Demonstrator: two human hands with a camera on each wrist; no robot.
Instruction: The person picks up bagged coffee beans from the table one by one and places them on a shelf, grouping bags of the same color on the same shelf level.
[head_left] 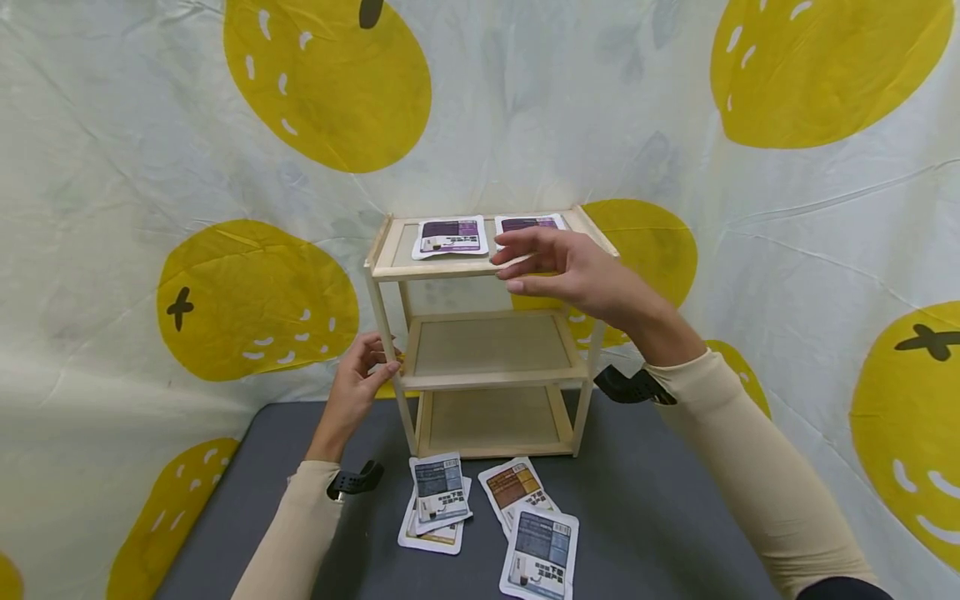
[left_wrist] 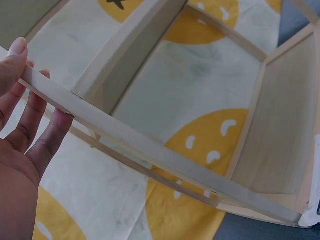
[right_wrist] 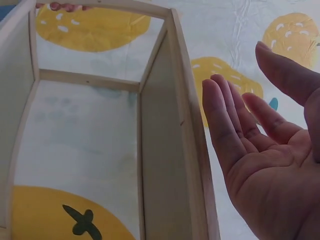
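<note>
A small three-tier wooden shelf (head_left: 495, 346) stands on the table. My left hand (head_left: 352, 396) holds its left front post (left_wrist: 145, 147), with the thumb on one side and fingers on the other in the left wrist view. My right hand (head_left: 577, 271) is raised in front of the top tier's right part, fingers extended and holding nothing. In the right wrist view its palm (right_wrist: 272, 175) is beside the top board's edge. Two purple-and-white packets lie on the top tier: a left packet (head_left: 452, 236) and a right packet (head_left: 528, 222), the latter partly hidden by my right hand.
On the dark grey table (head_left: 645, 517), in front of the shelf, a blue-grey packet (head_left: 442, 490) overlaps a packet (head_left: 431, 540) beneath it. To the right, another blue-grey packet (head_left: 538, 552) overlaps an orange-brown packet (head_left: 517, 486). A fruit-print curtain (head_left: 495, 100) hangs behind.
</note>
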